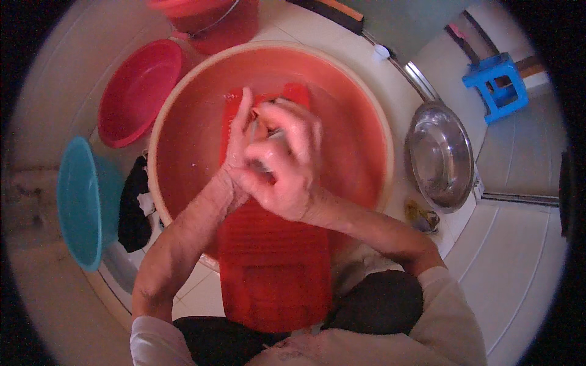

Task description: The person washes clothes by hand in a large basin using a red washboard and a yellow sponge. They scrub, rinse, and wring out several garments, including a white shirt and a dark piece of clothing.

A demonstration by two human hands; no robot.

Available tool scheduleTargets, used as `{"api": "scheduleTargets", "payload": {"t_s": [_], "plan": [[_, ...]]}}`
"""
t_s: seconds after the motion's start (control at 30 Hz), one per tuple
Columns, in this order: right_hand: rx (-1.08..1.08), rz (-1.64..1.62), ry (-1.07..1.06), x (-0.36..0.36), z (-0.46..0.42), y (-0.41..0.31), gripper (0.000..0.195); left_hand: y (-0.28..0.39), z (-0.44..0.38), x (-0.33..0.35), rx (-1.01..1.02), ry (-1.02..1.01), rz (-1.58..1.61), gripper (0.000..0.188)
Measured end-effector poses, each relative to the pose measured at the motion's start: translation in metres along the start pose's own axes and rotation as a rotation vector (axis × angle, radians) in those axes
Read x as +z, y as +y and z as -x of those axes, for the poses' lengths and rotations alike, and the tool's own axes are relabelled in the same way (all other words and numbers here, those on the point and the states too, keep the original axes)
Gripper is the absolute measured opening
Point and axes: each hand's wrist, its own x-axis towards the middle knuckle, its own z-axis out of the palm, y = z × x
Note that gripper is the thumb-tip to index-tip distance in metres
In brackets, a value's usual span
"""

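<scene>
My left hand (239,142) is held on edge over the basin, with one finger pointing away from me. Beside and partly over it, my right hand (288,164) has its fingers curled, and the two hands touch near the wrist of the left. Blur and overlapping fingers hide whether anything small is between them. Beneath both hands a red ridged plastic washboard (274,256) slopes from my lap into a large round orange-red basin (158,132) with a pale rim. The basin seems to hold water.
To the left are a pink basin (137,96), a teal basin (78,206) and dark cloth (135,210). A red bucket (224,27) stands at the far side. At right are a shiny metal basin (439,155), a blue plastic stool (501,87) and a small white cup (380,53).
</scene>
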Motion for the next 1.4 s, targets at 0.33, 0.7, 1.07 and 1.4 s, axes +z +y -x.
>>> {"api": "scheduleTargets", "payload": {"t_s": [0.33, 0.7, 1.07, 1.4], "plan": [[0.025, -0.014, -0.005, 0.006, -0.032, 0.034, 0.015, 0.000, -0.025, 0.012, 0.166, 0.300, -0.209, 0.044], [0.512, -0.340, -0.093, 0.021, -0.013, 0.105, 0.028, -0.015, -0.045, -0.032, -0.078, 0.503, -0.869, 0.062], [0.543, 0.414, -0.089, -0.016, 0.030, 0.174, 0.037, -0.015, -0.092, -0.041, 0.555, 0.317, -0.674, 0.036], [0.830, 0.369, -0.294, -0.020, 0.097, 0.224, 0.043, 0.016, -0.039, -0.168, 0.115, 0.499, -0.961, 0.051]]}}
